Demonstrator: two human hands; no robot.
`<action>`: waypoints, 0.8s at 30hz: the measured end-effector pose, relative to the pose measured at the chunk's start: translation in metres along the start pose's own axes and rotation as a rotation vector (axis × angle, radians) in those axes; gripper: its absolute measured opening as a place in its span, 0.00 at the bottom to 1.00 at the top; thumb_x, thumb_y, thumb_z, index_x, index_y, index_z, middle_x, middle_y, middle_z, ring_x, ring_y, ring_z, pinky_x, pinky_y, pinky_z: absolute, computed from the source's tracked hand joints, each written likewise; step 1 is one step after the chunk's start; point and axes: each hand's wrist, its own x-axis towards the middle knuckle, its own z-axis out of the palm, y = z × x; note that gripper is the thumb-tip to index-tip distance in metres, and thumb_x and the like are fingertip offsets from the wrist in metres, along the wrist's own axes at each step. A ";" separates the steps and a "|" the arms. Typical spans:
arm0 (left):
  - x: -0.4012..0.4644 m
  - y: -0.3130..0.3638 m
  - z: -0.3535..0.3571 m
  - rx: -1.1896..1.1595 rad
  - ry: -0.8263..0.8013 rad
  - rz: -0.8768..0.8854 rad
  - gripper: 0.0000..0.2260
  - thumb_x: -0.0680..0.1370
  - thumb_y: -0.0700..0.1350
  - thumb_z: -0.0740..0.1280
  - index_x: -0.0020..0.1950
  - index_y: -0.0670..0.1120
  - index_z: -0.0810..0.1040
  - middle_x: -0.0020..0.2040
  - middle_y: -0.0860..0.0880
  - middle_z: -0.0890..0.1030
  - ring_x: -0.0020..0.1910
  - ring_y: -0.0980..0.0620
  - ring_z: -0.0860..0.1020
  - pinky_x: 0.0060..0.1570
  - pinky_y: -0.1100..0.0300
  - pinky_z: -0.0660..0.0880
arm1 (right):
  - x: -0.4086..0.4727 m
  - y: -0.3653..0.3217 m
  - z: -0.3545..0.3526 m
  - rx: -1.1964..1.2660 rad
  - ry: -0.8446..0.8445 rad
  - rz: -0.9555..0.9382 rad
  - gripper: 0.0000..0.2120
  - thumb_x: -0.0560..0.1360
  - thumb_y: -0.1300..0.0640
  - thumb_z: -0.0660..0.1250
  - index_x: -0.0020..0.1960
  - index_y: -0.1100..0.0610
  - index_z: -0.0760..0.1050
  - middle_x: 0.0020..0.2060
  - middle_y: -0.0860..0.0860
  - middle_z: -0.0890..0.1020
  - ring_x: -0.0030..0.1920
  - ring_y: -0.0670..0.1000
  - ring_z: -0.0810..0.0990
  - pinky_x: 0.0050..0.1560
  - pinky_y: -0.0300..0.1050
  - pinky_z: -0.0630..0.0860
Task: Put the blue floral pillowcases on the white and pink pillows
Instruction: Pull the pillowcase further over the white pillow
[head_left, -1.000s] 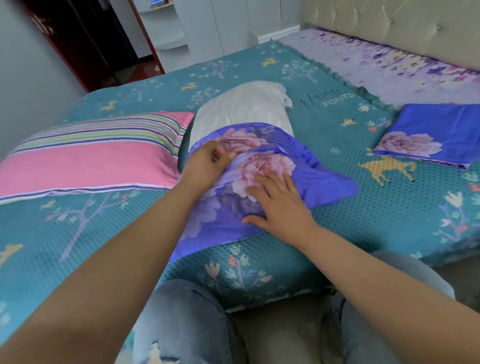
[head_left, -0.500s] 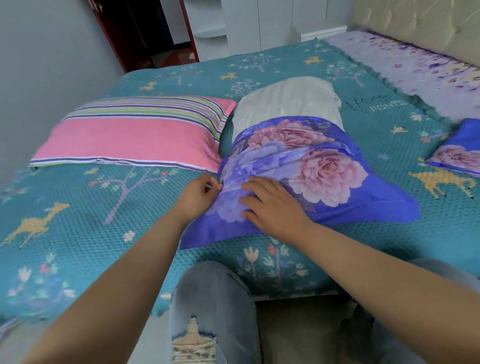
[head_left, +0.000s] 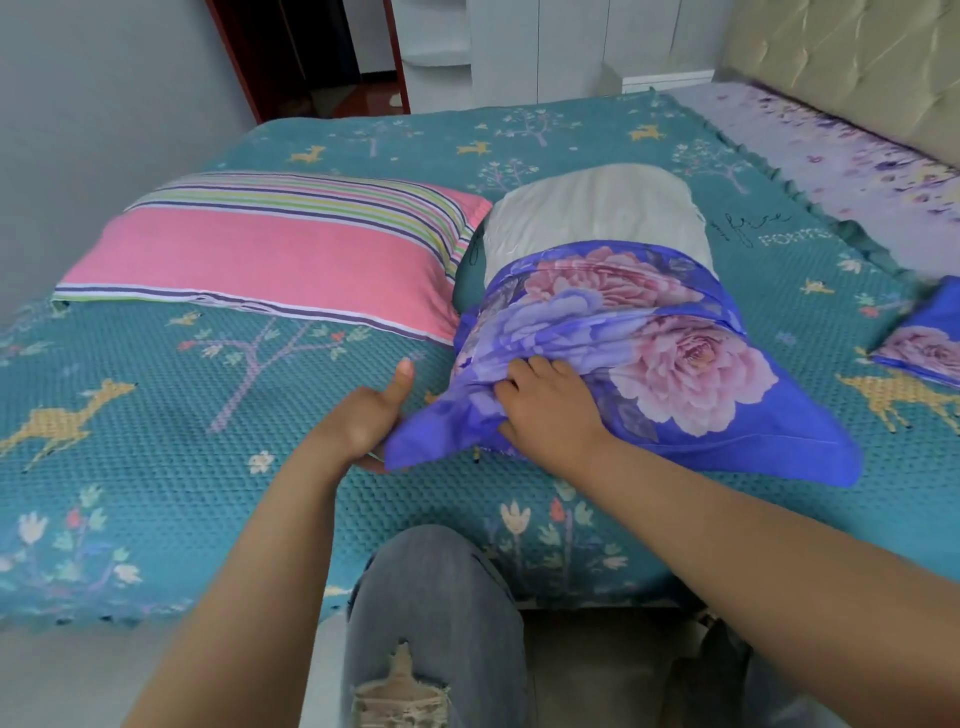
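Teal bedspread (head_left: 156, 467) under both hands: left hand (head_left: 363, 415) and right hand (head_left: 545, 410) each clutching pillowcase (head_left: 675, 364), left thumb raised.

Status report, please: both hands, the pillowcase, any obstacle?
Left hand grips near corner of blue floral pillowcase; right hand bunches its fabric. White pillow about half covered. Pink pillow bare, alongside. Nothing blocking.

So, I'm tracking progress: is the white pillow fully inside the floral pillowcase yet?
Partly in. The blue floral pillowcase covers only the near end of the white pillow; its far half still shows bare.
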 end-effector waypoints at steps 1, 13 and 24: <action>-0.008 -0.001 0.003 -0.060 -0.069 -0.016 0.36 0.76 0.68 0.48 0.39 0.39 0.80 0.34 0.41 0.82 0.33 0.46 0.80 0.32 0.61 0.77 | 0.004 -0.002 -0.001 0.016 -0.005 -0.015 0.15 0.49 0.52 0.79 0.32 0.54 0.79 0.31 0.51 0.78 0.33 0.54 0.78 0.35 0.42 0.72; 0.025 -0.005 0.058 -0.985 -0.100 -0.290 0.09 0.80 0.45 0.60 0.40 0.47 0.74 0.24 0.51 0.79 0.21 0.55 0.78 0.24 0.63 0.77 | 0.079 -0.016 -0.056 0.394 -0.622 -0.089 0.14 0.77 0.48 0.62 0.37 0.55 0.73 0.35 0.53 0.74 0.41 0.56 0.76 0.37 0.42 0.66; 0.058 0.012 0.068 -1.157 0.086 -0.287 0.11 0.79 0.32 0.55 0.40 0.41 0.72 0.25 0.47 0.77 0.19 0.55 0.75 0.23 0.63 0.74 | 0.162 0.045 0.049 0.130 -0.762 0.305 0.42 0.69 0.28 0.59 0.73 0.53 0.60 0.72 0.56 0.65 0.70 0.60 0.64 0.69 0.59 0.60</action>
